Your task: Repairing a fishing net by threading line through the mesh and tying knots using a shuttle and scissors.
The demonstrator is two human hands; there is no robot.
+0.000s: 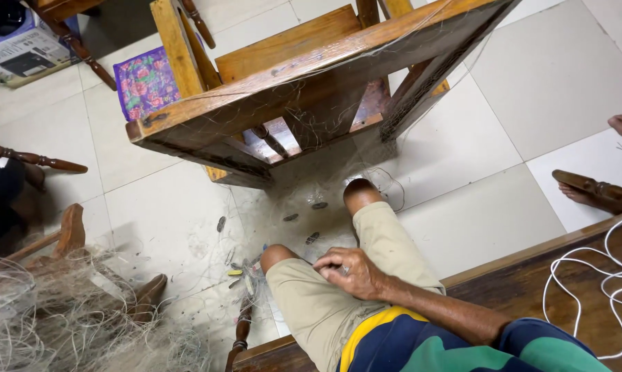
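Fingers [335,262] of right hand [352,272] curled, pinching fine net [304,200] on the lap; strands running forward-left toward wooden frame [290,89]. Left hand unseen.

From the right hand [349,270], the overturned wooden chair [304,89] blocks twelve o'clock; piled fishing net [70,324] crowds nine; bare floor tiles [476,207] lie open toward two

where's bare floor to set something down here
Bare tiles lie right of the overturned wooden chair, ahead of the bench. Crowded: fishing net heaped lower left and spread under the chair, near the hand.
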